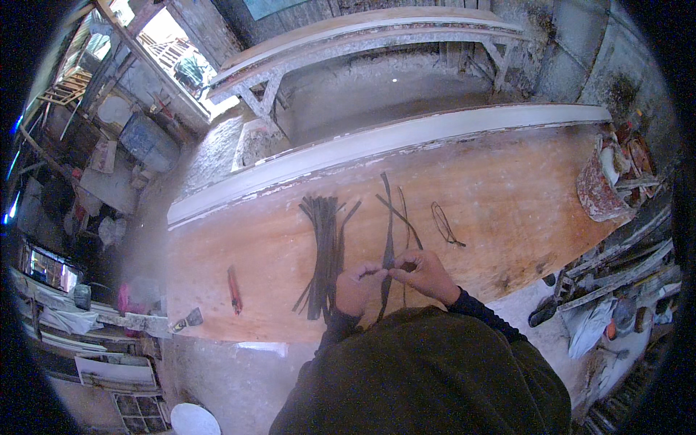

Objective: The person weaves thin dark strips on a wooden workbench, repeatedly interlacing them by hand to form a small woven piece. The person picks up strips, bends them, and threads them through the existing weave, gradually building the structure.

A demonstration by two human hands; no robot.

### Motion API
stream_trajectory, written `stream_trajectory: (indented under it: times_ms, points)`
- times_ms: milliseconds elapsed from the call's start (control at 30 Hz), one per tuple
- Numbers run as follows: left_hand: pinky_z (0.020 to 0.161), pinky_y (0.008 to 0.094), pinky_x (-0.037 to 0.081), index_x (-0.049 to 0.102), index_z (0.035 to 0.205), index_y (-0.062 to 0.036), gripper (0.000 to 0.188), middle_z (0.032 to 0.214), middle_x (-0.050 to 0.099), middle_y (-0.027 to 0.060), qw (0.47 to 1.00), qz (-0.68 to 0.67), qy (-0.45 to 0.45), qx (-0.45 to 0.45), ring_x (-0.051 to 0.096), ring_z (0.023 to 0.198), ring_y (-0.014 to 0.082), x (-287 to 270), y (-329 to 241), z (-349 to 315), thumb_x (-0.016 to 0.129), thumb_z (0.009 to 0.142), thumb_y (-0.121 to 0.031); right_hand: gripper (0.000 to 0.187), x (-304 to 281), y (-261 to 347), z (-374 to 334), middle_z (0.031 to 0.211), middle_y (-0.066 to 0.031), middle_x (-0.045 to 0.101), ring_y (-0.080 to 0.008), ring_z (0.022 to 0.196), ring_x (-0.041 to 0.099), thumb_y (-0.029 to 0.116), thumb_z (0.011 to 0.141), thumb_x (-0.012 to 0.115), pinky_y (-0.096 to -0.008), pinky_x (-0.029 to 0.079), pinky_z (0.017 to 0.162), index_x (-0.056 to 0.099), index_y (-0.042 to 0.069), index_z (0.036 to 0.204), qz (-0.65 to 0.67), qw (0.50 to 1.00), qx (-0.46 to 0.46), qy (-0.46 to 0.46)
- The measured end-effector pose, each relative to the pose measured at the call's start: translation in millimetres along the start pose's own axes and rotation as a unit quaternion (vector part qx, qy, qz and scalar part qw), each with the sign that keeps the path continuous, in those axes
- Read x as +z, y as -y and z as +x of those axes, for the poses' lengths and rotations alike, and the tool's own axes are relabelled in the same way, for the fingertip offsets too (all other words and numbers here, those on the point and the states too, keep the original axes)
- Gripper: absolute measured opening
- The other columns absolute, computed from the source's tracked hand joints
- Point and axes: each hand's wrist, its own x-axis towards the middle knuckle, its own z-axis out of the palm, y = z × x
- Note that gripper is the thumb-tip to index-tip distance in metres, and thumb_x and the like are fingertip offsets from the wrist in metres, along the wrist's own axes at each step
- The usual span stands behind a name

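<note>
My left hand (353,291) and my right hand (429,277) meet over the near part of the wooden table. Both pinch a dark flat strip (388,243) between thumb and fingertips. The strip runs away from me across the tabletop, and another dark strip (397,209) crosses it at a slant. A thin cord-like length (404,206) lies just right of them. Left of my hands rests a bundle of similar dark strips (325,250), fanned out at both ends. A thin dark loop (444,225) lies beyond my right hand.
On the table's left lie a red utility knife (234,290) and a scraper-like tool (187,320). A stained bucket (600,185) stands at the right end. A long white board (391,138) lines the far edge. Behind it is a long bench (362,35). Timber pieces (616,268) crowd the right.
</note>
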Motion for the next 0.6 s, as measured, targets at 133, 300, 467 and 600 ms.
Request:
stream_trajectory:
  times_ms: [133,300,467,600]
  points:
    - [0.066,0.025,0.045,0.062,0.082,-0.0016,0.013,0.074,0.062,0.0069,0.993,-0.055,-0.013,0.107,0.056,0.069,0.0106,9.3,24.1,5.8,0.063,0.074,-0.012,0.011,-1.5,12.0,-1.4,0.065,-0.0043,0.057,-0.009,0.059,0.052,0.011,0.072,0.063,-0.0237,0.042,0.053,0.06,0.0,0.073,-0.038,0.999,-0.018,-0.01]
    - [0.068,0.0264,0.045,0.059,0.084,-0.0004,0.013,0.08,0.061,0.0086,0.984,-0.062,0.022,0.168,0.057,0.075,0.0139,14.4,35.6,14.0,0.06,0.075,-0.009,0.012,-2.3,12.1,-0.5,0.064,-0.0078,0.056,-0.0129,0.057,0.053,0.011,0.069,0.064,-0.0253,0.042,0.053,0.061,0.001,0.075,-0.08,0.995,-0.048,-0.024]
    - [0.072,0.0295,0.045,0.058,0.087,-0.0009,0.013,0.082,0.06,0.0091,0.983,-0.05,0.039,0.17,0.057,0.079,0.0167,22.1,46.5,17.2,0.056,0.077,-0.009,0.013,1.6,-8.7,1.5,0.064,-0.0091,0.056,-0.016,0.058,0.054,0.011,0.067,0.065,-0.0266,0.042,0.053,0.061,0.002,0.075,-0.121,0.987,-0.093,-0.053]
    - [0.074,0.0322,0.045,0.056,0.086,-0.0033,0.011,0.078,0.057,0.007,0.97,-0.187,0.065,0.139,0.056,0.076,0.0187,12.4,43.4,15.1,0.053,0.077,-0.009,0.016,-6.0,-15.2,4.0,0.065,-0.0101,0.056,-0.0192,0.059,0.055,0.015,0.066,0.066,-0.0294,0.043,0.055,0.059,0.001,0.073,-0.182,0.981,-0.041,-0.062]
